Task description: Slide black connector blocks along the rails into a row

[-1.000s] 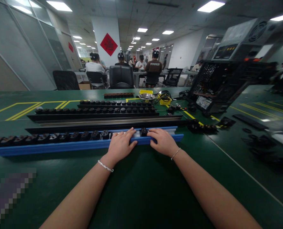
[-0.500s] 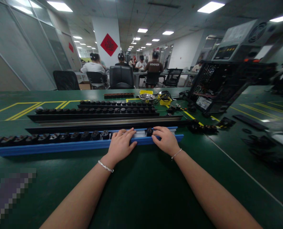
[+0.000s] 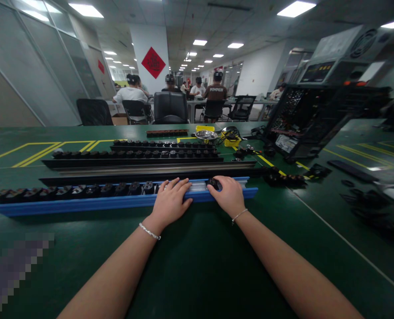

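A long blue rail lies across the green table in front of me, with a row of black socket-like modules seated in its channel on the left. Flat across the rail's middle rests my left hand, fingers stretched out over the channel and the thumb along the near wall. My right hand holds a single black module between thumb and fingers at the channel, near the rail's right end. The fingers partly cover this module, so whether it is seated cannot be told.
Behind the blue rail lie black rails, two of them with similar modules. A metal bowl, yellow bins and cables stand farther back. An open computer case stands at the right, near loose black parts. People sit beyond the table.
My right hand has moved slightly left and closed farther round the black module, covering more of it. My left hand stays on the rail. The whole view has shifted a little.
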A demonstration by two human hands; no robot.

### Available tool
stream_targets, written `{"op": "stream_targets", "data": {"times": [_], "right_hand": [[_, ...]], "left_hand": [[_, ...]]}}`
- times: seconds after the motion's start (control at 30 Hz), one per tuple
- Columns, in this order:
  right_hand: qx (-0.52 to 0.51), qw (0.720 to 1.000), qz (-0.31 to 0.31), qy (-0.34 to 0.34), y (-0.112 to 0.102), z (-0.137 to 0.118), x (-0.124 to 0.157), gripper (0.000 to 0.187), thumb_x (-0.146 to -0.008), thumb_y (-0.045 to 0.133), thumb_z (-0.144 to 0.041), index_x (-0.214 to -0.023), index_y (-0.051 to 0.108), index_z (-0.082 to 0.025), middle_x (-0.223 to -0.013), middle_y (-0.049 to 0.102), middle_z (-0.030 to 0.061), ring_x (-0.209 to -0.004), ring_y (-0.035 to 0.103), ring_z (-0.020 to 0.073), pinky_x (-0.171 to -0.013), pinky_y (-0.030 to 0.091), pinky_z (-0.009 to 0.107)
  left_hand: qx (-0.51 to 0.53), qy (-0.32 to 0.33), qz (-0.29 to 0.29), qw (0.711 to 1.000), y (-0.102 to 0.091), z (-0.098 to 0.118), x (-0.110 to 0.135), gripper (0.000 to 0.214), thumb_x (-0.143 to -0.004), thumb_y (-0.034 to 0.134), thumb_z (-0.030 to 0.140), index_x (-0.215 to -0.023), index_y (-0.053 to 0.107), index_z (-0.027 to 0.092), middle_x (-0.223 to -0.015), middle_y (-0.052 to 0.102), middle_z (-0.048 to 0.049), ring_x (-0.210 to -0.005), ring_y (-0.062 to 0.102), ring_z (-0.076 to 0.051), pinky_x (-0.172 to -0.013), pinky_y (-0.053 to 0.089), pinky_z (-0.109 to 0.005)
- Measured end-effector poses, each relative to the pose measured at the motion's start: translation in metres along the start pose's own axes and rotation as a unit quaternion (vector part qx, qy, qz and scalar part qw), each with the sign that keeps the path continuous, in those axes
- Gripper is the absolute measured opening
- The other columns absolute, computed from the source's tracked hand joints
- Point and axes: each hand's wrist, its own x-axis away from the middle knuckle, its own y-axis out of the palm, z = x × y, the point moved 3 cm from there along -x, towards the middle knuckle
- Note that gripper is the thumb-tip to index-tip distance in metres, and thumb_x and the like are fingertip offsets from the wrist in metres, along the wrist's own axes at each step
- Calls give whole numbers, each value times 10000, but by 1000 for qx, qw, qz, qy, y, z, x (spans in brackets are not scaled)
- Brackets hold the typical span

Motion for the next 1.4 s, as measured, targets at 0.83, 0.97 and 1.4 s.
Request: {"op": "stream_targets", "data": {"times": [0.83, 0.97, 1.4], "right_hand": [[17, 999, 9, 34, -1, 3, 0, 215, -789, 531, -338, -899, 647, -194, -947, 679, 83, -905, 579, 243, -827, 405, 363], [25, 999, 6, 48, -1, 5, -1, 206, -786, 527, -325, -892, 641, -191, -927, 674, 82, -898, 574, 236, -802, 399, 343], [54, 995, 32, 72, -3, 10, 0, 181, -769, 513, -291, -854, 621, -174, -882, 665, 80, -874, 562, 229, -772, 374, 321]], "left_hand": [[-12, 1, 2, 1000, 0, 0, 0, 461, -885, 489, 405, -1337, 474, 313, -1425, 484, 7, -1319, 405, -267, -1065, 297, -488], [-14, 5, 7, 1000, 0, 0, 1, 481, -890, 481, 403, -1363, 449, 316, -1425, 484, 11, -1316, 408, -269, -1052, 310, -488], [-30, 11, 18, 999, 1, -1, 1, 460, -894, 476, 403, -1347, 469, 327, -1409, 503, 18, -1295, 436, -265, -1032, 339, -482]]}}
